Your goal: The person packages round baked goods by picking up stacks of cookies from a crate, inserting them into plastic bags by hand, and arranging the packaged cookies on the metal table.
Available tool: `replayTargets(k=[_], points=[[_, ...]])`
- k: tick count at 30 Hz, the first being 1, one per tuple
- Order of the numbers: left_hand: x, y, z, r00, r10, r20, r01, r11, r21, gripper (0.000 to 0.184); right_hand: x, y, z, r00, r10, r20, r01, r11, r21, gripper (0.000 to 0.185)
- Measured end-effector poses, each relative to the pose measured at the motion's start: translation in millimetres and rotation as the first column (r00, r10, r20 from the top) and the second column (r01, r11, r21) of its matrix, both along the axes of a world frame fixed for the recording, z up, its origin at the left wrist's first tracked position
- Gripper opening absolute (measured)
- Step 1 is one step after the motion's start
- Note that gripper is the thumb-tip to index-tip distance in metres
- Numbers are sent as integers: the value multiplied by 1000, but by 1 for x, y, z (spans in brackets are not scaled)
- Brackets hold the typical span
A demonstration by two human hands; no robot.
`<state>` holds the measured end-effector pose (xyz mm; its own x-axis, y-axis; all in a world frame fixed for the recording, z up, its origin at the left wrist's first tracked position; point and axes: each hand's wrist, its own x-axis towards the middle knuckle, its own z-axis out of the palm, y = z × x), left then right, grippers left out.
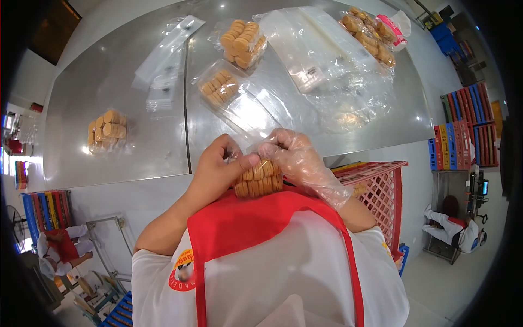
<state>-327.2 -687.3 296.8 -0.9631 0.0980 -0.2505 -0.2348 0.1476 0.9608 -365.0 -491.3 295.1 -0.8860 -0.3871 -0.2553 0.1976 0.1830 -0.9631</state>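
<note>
Close against my red apron is a clear plastic bag of round tan biscuits (259, 181), stacked in rows. My left hand (218, 162), bare, pinches the top of this bag, with the thumb lying over the biscuits. On the other side, my right hand (296, 158), in a clear plastic glove, has its fingers curled closed on the bag's upper edge. Just beyond my hands, another bag of biscuits (219, 87) lies on the steel table (163, 158). Behind it sit more packed biscuits (242, 42).
Flat clear bags (169, 60) lie at the back left, near one biscuit pack (107, 129). Large plastic sheets (321, 54) and a big bag of biscuits (368, 35) cover the right. A red crate (376, 191) stands beside me. Two other people sit farther off.
</note>
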Motion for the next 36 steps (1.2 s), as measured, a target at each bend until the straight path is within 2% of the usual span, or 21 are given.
replayTargets(k=[1,3,6,10,13,16,18,22,24,27,30,33,34,36], points=[[0,1,3,999,10,30,-10,1000,16,23,0,-1,2,999,26,-46,-23,998,51,21],[1,2,5,995,29,91,-33,998,44,25,1,-2,0,1000,9,-4,-9,1000,15,20],[3,-2,-12,995,82,53,-88,988,126,15,1,-2,-6,999,18,-29,-17,999,34,21],[3,-12,-10,999,18,-33,-14,993,114,15,2,-3,9,999,45,15,-45,998,45,22],[1,-17,-11,997,-47,-57,54,992,115,17,2,-3,2,998,26,64,-23,998,-53,21],[1,-16,-9,998,-44,-40,49,990,131,20,-1,-2,5,998,65,19,-66,997,41,14],[1,-18,-14,997,-67,-46,73,987,141,16,1,-2,2,997,33,67,-27,996,-88,12],[1,-16,-25,999,13,42,-28,929,370,4,0,-3,2,973,12,230,47,967,-251,13],[-1,-11,-20,990,74,122,-126,857,500,4,-2,-3,12,954,52,294,31,962,-270,12],[-2,-14,-20,987,49,150,-125,822,555,9,-8,-2,7,950,93,296,-21,971,-239,16],[-3,-23,-23,960,-102,261,-51,852,521,17,-12,1,-5,920,118,372,-33,973,-227,20],[-6,-20,-12,953,-45,300,-66,935,348,22,-12,1,-3,892,86,444,11,977,-211,23],[-6,-21,-7,964,-74,254,2,963,270,23,-12,1,-1,886,67,459,29,979,-199,24],[-6,-25,4,975,-144,168,129,987,97,26,-12,7,7,940,148,308,-112,985,-131,24]])
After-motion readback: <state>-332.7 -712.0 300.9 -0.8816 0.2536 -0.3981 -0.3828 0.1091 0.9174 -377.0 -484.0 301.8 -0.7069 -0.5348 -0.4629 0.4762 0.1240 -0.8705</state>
